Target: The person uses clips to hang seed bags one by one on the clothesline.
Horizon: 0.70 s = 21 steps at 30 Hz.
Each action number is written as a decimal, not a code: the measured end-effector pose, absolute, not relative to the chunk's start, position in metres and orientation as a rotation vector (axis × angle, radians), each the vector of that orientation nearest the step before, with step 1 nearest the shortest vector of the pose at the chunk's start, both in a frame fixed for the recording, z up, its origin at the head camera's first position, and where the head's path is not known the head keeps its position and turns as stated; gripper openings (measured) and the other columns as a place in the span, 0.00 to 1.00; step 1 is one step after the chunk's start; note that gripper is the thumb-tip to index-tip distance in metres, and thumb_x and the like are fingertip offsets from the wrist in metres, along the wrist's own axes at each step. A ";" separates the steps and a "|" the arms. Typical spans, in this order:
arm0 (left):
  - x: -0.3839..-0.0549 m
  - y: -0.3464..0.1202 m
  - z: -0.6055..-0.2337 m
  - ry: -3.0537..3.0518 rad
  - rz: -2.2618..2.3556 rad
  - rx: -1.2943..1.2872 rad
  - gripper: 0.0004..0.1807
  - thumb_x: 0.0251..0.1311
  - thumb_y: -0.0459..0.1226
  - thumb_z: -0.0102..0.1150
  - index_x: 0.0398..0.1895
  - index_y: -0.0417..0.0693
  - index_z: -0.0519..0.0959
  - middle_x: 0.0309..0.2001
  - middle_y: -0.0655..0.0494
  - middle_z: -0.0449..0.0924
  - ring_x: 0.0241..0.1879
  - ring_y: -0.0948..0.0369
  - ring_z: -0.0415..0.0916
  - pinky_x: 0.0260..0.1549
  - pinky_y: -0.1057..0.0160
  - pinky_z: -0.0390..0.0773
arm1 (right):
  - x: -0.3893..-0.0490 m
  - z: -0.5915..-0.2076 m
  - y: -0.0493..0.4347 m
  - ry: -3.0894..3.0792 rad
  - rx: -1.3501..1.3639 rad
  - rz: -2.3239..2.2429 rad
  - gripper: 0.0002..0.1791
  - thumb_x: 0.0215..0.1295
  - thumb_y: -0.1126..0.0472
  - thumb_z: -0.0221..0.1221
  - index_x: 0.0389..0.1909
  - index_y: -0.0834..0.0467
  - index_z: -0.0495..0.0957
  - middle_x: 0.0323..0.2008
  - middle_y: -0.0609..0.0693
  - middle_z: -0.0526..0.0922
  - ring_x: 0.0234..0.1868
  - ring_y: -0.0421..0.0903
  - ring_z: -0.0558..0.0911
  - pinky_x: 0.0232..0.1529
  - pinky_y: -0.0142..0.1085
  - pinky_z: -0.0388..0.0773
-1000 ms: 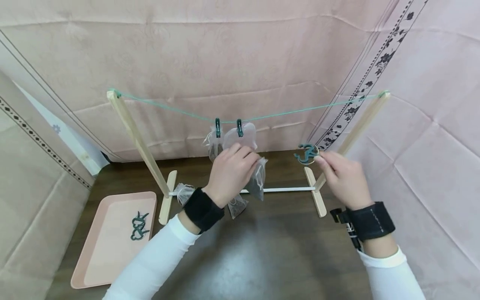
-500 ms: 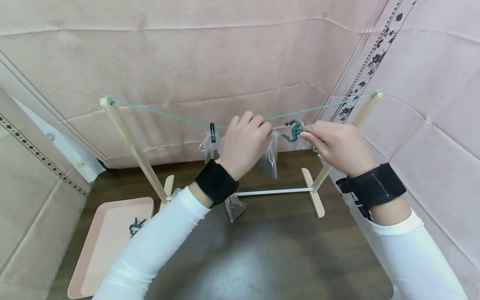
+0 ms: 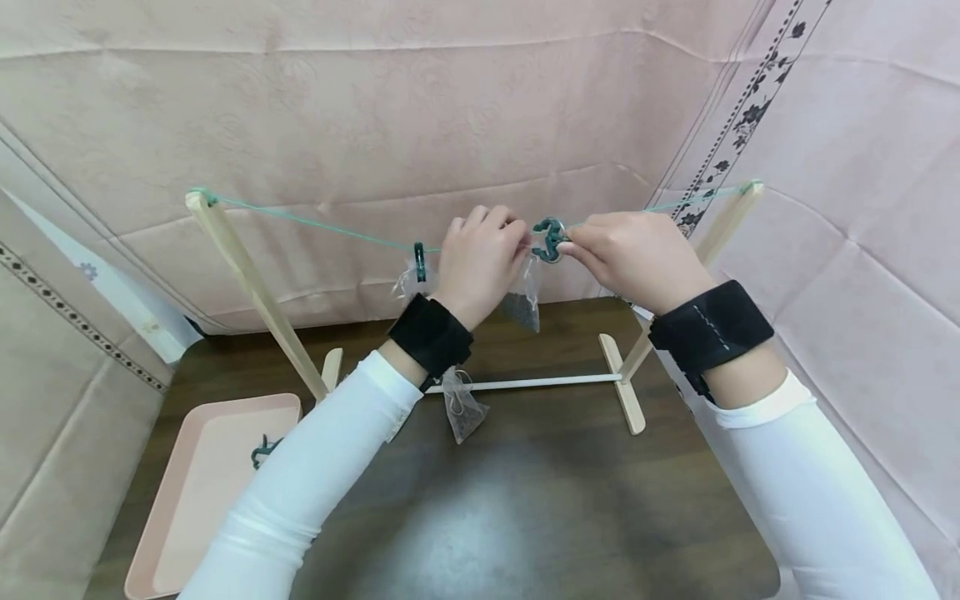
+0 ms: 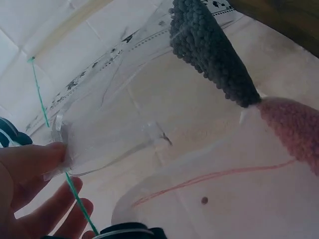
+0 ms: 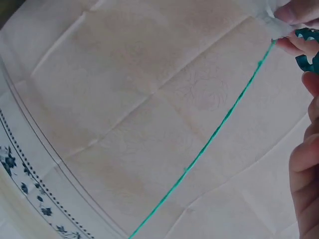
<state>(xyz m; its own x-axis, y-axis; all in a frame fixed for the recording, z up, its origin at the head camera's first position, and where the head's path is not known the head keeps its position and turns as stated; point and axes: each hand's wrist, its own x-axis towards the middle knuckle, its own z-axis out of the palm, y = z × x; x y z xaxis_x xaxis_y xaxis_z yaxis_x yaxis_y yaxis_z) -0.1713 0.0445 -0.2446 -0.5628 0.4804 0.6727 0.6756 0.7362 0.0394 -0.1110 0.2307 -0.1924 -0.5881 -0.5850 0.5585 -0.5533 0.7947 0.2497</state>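
Observation:
My left hand (image 3: 483, 267) pinches the folded top of a clear plastic bag (image 4: 109, 144) over the green string (image 3: 322, 225). Dark grey beads (image 4: 214, 55) fill the bag's lower end. Close to that fold, my right hand (image 3: 637, 258) holds a dark green plastic clip (image 3: 551, 240) between thumb and fingers, its prongs toward the string. In the right wrist view, the clip (image 5: 309, 35) overlaps the left fingertips. Farther left, another green clip (image 3: 420, 262) fastens a sheer bag on the string. Reddish contents of a neighbouring bag (image 4: 294, 129) show in the left wrist view.
Wooden posts (image 3: 255, 292) carry the string, with a white rod (image 3: 547, 383) joining their feet. A small bag (image 3: 463, 408) lies on the table by the rod. A pink tray (image 3: 168, 500) at the left holds green clips (image 3: 262, 450), partly behind my sleeve.
My left hand has lifted the bag of dark beads up to the string, right of the hanging bags. My right hand has brought its clip leftward and up beside it.

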 end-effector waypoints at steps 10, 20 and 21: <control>-0.176 0.043 -0.247 -2.310 -0.405 -0.889 0.07 0.60 0.42 0.53 0.35 0.54 0.79 0.34 0.61 0.79 0.34 0.62 0.71 0.29 0.65 0.65 | -0.118 -0.199 0.222 -2.290 0.844 -0.162 0.16 0.60 0.55 0.56 0.15 0.57 0.68 0.10 0.45 0.58 0.10 0.43 0.60 0.09 0.34 0.52; -0.181 0.034 -0.250 -2.293 -0.406 -0.909 0.08 0.60 0.43 0.52 0.36 0.52 0.80 0.34 0.60 0.77 0.34 0.61 0.70 0.29 0.65 0.65 | -0.129 -0.204 0.213 -2.327 0.871 -0.167 0.15 0.60 0.56 0.56 0.17 0.58 0.71 0.10 0.46 0.59 0.10 0.43 0.61 0.09 0.35 0.56; -0.182 0.032 -0.250 -2.290 -0.415 -0.916 0.09 0.60 0.43 0.52 0.36 0.52 0.80 0.34 0.60 0.77 0.34 0.61 0.69 0.29 0.66 0.65 | -0.130 -0.206 0.212 -2.328 0.871 -0.165 0.15 0.60 0.56 0.56 0.16 0.58 0.71 0.10 0.46 0.59 0.10 0.43 0.61 0.09 0.35 0.56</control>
<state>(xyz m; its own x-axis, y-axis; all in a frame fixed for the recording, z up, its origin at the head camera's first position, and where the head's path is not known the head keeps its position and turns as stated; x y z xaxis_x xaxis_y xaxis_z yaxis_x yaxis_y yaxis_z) -0.1818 0.0323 -0.2505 -0.5600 0.5049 0.6569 0.7033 0.7087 0.0549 -0.1303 0.2115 -0.2057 -0.5760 -0.6266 0.5249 -0.5464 0.7728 0.3229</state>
